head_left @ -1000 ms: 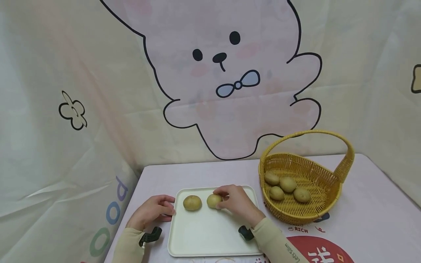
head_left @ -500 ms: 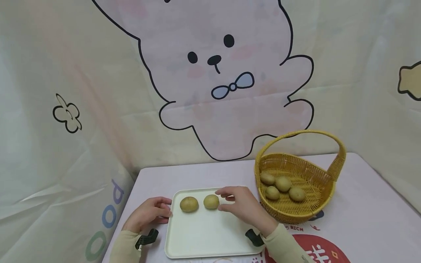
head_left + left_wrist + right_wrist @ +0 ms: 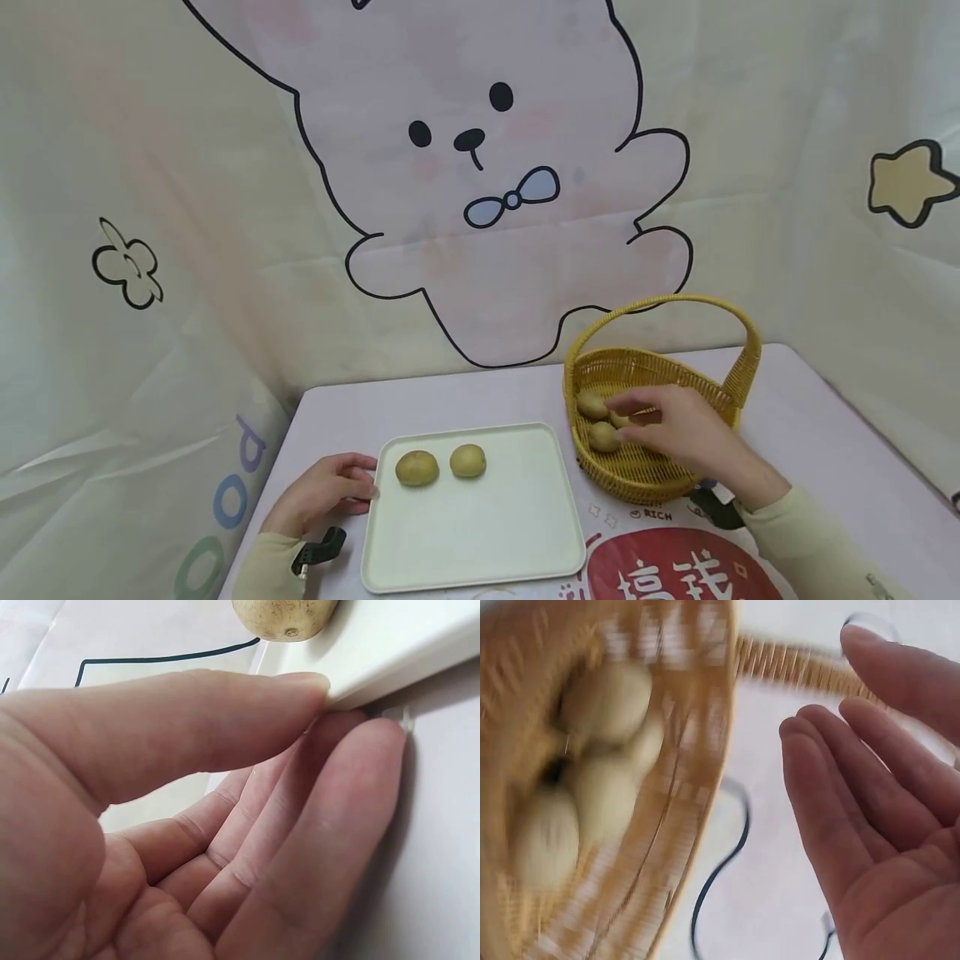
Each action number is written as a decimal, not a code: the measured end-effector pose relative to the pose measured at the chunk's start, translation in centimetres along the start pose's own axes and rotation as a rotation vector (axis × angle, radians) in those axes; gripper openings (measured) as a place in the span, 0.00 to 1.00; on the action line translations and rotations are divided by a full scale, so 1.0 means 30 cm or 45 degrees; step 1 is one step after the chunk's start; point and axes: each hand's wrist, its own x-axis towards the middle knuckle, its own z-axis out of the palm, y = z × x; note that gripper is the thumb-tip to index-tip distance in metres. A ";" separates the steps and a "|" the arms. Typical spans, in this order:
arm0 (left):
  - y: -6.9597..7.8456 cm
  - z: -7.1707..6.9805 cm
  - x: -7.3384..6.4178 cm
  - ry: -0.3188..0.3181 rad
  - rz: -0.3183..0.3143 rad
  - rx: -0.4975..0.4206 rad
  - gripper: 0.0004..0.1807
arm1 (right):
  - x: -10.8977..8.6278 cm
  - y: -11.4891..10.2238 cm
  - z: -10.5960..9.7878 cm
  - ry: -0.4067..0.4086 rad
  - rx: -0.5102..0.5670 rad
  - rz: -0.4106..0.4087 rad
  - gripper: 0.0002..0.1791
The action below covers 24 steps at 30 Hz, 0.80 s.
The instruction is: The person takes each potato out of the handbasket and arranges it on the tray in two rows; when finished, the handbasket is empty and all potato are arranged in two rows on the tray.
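Two potatoes lie side by side near the far edge of a white tray [image 3: 465, 542]: a left potato [image 3: 417, 468] and a right potato [image 3: 468, 461]. My left hand [image 3: 324, 492] rests at the tray's left side; in the left wrist view its thumb tip [image 3: 311, 686] touches the rim, the fingers loosely bent. My right hand [image 3: 682, 429] is over the wicker basket [image 3: 637, 483], thumb and fingers apart with nothing between them. Several potatoes sit in the basket, one potato [image 3: 603, 437] close to the fingertips; others are partly covered by the hand, and blurred in the right wrist view.
The basket's tall arched handle [image 3: 675, 298] rises over the right hand. A pale cloth with a red printed patch [image 3: 675, 558] covers the table. Behind stands a fabric backdrop [image 3: 480, 275] with a drawn bear.
My right hand let go of the right potato on the tray and moved right, over the basket. My left hand stayed at the tray's edge. The head view shifted slightly right.
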 end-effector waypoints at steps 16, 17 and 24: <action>-0.030 -0.008 0.000 -0.016 -0.010 -0.041 0.32 | 0.210 0.257 -0.104 -0.301 0.076 0.107 0.27; -0.030 -0.009 0.000 -0.011 -0.015 -0.036 0.32 | 0.217 0.269 -0.100 -0.322 0.083 0.126 0.27; -0.017 -0.003 0.011 0.008 -0.023 -0.007 0.31 | 0.243 0.302 -0.101 -0.411 0.050 0.173 0.28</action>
